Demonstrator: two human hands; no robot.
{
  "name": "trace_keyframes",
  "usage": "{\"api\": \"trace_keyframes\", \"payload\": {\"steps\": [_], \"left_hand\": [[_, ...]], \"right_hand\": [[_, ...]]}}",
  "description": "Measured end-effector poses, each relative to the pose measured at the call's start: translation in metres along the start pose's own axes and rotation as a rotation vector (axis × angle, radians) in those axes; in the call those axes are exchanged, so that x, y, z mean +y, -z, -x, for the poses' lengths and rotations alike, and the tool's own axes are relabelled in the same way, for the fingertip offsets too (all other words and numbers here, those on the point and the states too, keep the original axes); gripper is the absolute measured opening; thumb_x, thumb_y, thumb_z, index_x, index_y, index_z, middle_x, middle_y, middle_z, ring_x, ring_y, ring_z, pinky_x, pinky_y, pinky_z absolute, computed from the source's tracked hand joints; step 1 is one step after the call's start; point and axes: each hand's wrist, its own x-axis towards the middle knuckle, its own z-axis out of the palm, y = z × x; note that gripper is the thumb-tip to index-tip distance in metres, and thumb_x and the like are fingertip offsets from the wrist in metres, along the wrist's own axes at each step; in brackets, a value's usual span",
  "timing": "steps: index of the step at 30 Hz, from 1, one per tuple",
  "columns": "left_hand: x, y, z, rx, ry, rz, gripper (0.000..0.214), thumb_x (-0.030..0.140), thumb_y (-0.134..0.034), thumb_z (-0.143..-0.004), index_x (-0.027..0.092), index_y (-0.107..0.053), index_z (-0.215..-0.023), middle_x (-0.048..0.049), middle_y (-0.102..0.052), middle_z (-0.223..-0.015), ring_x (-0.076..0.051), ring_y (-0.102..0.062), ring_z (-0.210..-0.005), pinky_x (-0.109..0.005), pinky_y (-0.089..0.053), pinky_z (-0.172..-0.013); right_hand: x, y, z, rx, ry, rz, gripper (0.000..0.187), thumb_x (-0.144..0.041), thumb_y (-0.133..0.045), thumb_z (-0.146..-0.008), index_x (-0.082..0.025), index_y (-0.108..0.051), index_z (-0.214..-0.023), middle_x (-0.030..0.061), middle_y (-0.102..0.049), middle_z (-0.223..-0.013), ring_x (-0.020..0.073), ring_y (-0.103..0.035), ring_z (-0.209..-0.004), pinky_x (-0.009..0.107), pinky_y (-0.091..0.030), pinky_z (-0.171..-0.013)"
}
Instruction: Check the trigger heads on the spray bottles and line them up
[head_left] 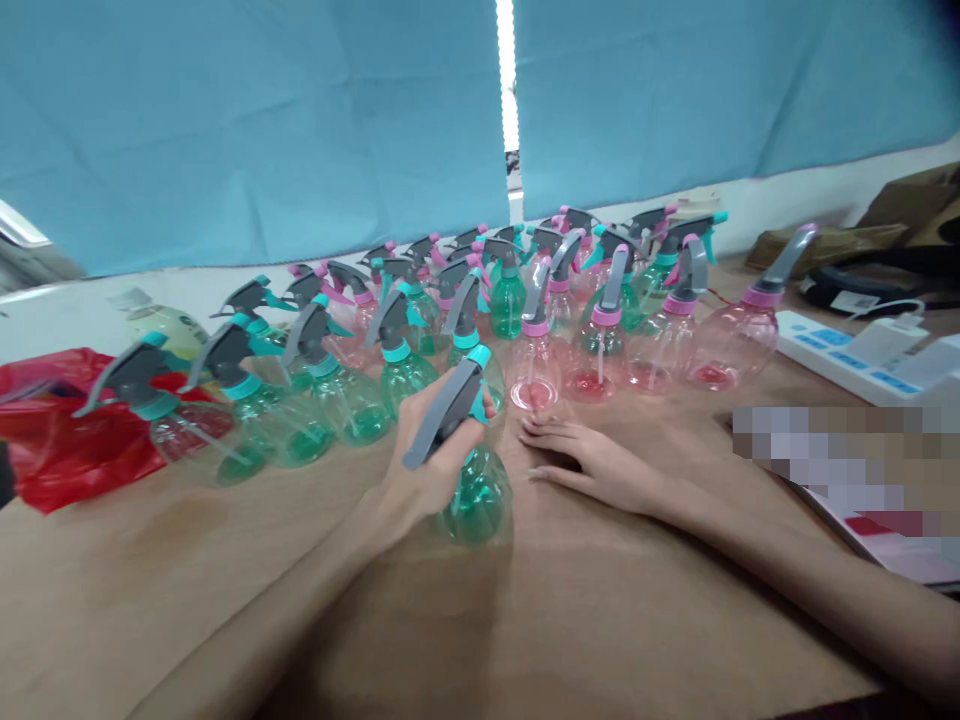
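Observation:
My left hand (431, 450) is wrapped round the neck and trigger head of a green spray bottle (478, 500), which stands close to me, apart from the rows. Its grey sprayer with a turquoise nozzle pokes up above my fingers. My right hand (574, 455) lies on the table with fingers stretched out and nothing in it. Just beyond those fingertips stands a pink spray bottle (535, 370). Green spray bottles (360, 405) line the left side and pink ones (664, 340) the right, with several more behind them.
A red plastic bag (75, 440) sits at the left, near a pale bottle (161, 320). At the right are a white power strip (832, 350), a black coil (877, 280), cardboard (825, 245) and a flat item (885, 545), partly blurred. Blue sheeting (262, 120) covers the wall behind.

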Motion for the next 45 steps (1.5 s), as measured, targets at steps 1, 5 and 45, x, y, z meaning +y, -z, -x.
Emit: {"api": "trace_keyframes", "payload": {"steps": [1, 5, 45], "left_hand": [[0.0, 0.0, 0.0, -0.005, 0.003, 0.0, 0.005, 0.02, -0.051, -0.071, 0.021, -0.054, -0.074, 0.0002, -0.053, -0.07, -0.016, -0.05, -0.066, -0.03, -0.037, -0.06], [-0.004, -0.001, 0.001, 0.005, 0.008, -0.001, 0.005, 0.021, -0.052, -0.072, 0.022, -0.054, -0.076, 0.0022, -0.049, -0.065, -0.015, -0.048, -0.06, -0.03, -0.038, -0.06], [-0.014, -0.004, 0.005, 0.043, -0.015, -0.029, 0.035, 0.021, -0.053, -0.083, 0.024, -0.063, -0.116, 0.0015, -0.056, -0.069, -0.014, -0.051, -0.061, -0.03, -0.048, -0.069]], "right_hand": [[0.0, 0.0, 0.0, 0.002, 0.0, -0.003, 0.053, -0.051, -0.049, -0.093, -0.019, -0.053, -0.135, 0.0097, -0.053, -0.14, 0.0261, -0.045, -0.132, 0.049, -0.034, -0.112], [0.0, -0.001, 0.0, 0.015, -0.003, -0.015, 0.052, -0.051, -0.05, -0.092, -0.022, -0.053, -0.135, 0.0087, -0.054, -0.139, 0.0268, -0.046, -0.132, 0.051, -0.036, -0.111], [0.002, -0.001, 0.0, 0.017, -0.011, -0.029, 0.051, -0.051, -0.05, -0.092, -0.022, -0.054, -0.135, 0.009, -0.054, -0.14, 0.0263, -0.047, -0.131, 0.049, -0.036, -0.111]]}}
